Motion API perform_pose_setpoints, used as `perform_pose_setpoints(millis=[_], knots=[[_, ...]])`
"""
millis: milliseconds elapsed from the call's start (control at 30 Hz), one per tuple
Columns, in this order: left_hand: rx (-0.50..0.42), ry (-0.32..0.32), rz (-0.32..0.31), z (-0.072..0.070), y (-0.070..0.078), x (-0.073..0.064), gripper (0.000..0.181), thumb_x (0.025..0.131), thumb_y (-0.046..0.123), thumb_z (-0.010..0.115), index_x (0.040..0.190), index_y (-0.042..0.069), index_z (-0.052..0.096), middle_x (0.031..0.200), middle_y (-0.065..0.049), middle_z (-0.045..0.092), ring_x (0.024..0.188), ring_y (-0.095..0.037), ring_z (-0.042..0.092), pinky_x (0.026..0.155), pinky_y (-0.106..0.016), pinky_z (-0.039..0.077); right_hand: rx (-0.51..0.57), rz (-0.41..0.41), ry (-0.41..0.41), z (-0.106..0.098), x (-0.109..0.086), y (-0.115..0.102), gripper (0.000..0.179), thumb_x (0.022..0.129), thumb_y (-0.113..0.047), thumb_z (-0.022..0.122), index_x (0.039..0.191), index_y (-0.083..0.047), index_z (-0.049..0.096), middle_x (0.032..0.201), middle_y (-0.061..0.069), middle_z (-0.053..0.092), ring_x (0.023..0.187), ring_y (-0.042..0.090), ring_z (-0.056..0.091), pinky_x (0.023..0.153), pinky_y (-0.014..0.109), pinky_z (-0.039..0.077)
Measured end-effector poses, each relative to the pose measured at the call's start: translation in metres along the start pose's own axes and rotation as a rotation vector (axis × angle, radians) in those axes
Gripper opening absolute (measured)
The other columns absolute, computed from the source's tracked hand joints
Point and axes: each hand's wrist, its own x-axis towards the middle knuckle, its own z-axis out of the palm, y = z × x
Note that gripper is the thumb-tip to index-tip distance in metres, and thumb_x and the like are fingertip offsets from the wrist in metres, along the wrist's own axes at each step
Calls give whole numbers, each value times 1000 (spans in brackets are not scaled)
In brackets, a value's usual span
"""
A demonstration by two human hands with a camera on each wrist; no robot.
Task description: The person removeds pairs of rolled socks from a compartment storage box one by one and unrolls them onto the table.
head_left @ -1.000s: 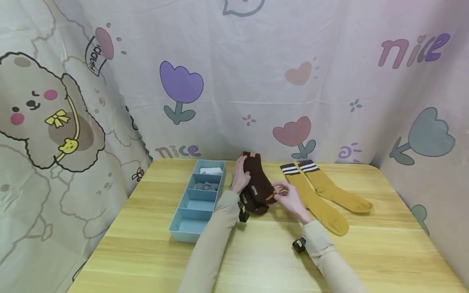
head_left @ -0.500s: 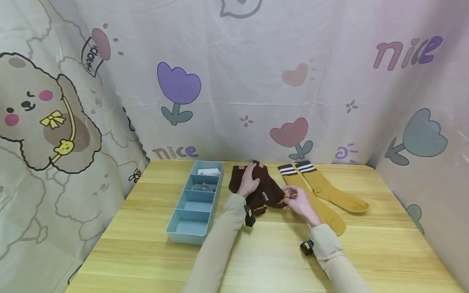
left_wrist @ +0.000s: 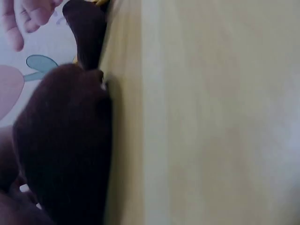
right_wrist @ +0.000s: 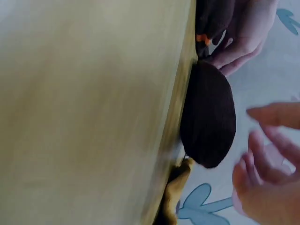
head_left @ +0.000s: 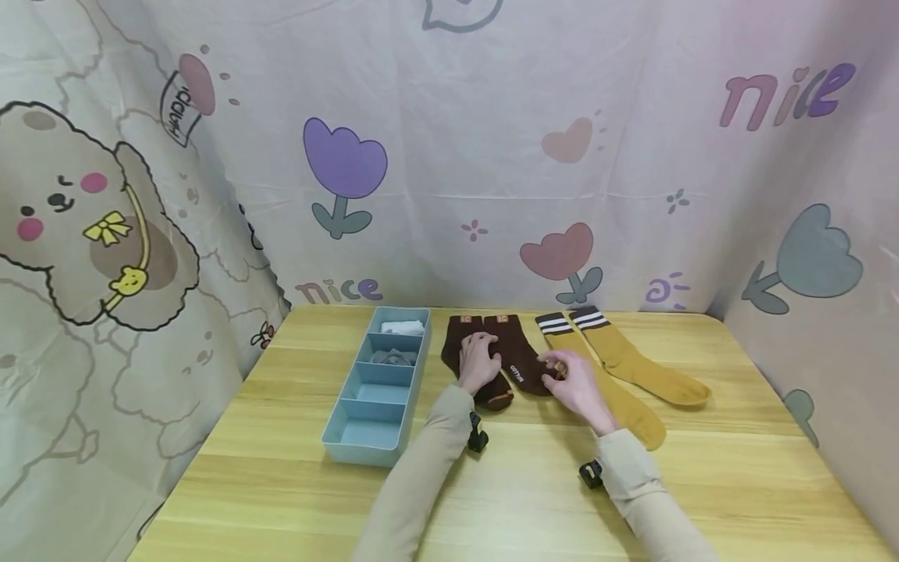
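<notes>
Two dark brown ankle socks lie side by side on the table in the head view, with orange tags at their cuffs. My left hand (head_left: 479, 365) rests over the left brown sock (head_left: 455, 342), fingers spread toward the gap between the pair. Pale lettering shows on the right brown sock (head_left: 518, 350). Beside its toe is my right hand (head_left: 577, 384); the right wrist view shows these fingers (right_wrist: 262, 159) loosely bent and apart from the sock. In the left wrist view a brown sock (left_wrist: 65, 140) hides much of the left hand.
Two mustard socks (head_left: 635, 373) with striped cuffs lie to the right. On the left stands a blue-grey tray (head_left: 328, 439) with divided compartments; a white folded item (head_left: 403, 328) and a grey one (head_left: 393, 357) fill its far two. A printed curtain (head_left: 449, 156) hangs behind the table.
The right brown sock has been laid down flat beside the left one. My right hand has let go of its toe, and my left hand has drawn back from the cuffs.
</notes>
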Motion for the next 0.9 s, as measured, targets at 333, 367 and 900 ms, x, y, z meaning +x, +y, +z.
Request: perform_pose_setpoints(millis=[333, 367, 900], knots=[[-5, -116, 91, -4, -12, 3, 46, 98, 18, 59, 140, -2, 55, 151, -18, 52, 148, -38, 37, 122, -53, 29, -16, -7, -311, 18, 8, -1, 27, 93, -17, 68, 113, 1, 71, 107, 16, 74, 98, 28, 68, 87, 41, 56], [2, -122, 96, -4, -13, 4, 47, 98, 18, 59, 141, -2, 54, 151, -18, 51, 148, -38, 36, 122, -54, 28, -17, -8, -315, 20, 8, -1, 27, 94, -19, 67, 114, 0, 71, 110, 17, 74, 104, 32, 68, 92, 45, 55], [129, -223, 53, -4, -16, 17, 52, 106, 30, 44, 153, 6, 42, 163, -9, 38, 155, -31, 24, 128, -51, 16, 16, 8, -320, 25, 14, 0, 27, 96, -16, 65, 117, 1, 69, 120, 21, 70, 116, 38, 63, 100, 53, 50]])
